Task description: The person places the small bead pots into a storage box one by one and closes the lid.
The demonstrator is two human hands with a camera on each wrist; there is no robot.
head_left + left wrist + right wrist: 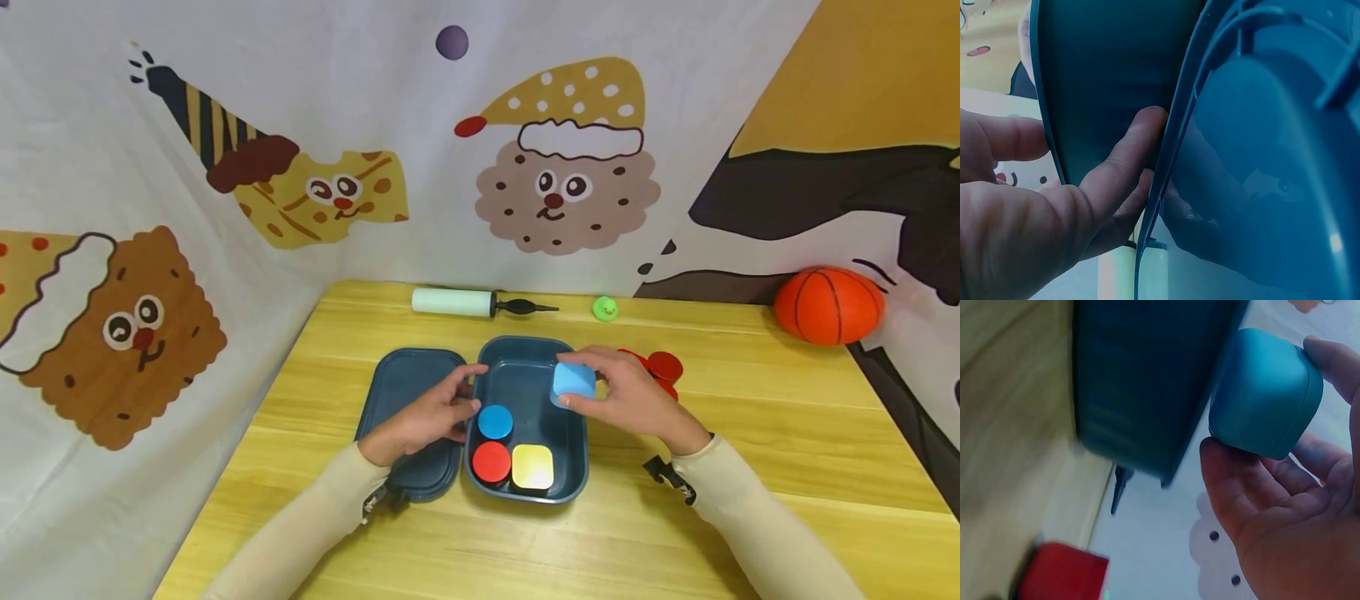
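My cream-sleeved arms [318,512] reach forward, bare left hand [435,412] loosely spread, bare right hand [633,394] pinching between thumb [587,406] and fingers [592,358].

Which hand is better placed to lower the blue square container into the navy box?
Probably the right hand: it grips the blue square container at the right side of the navy box; the left hand touches the opposite side.
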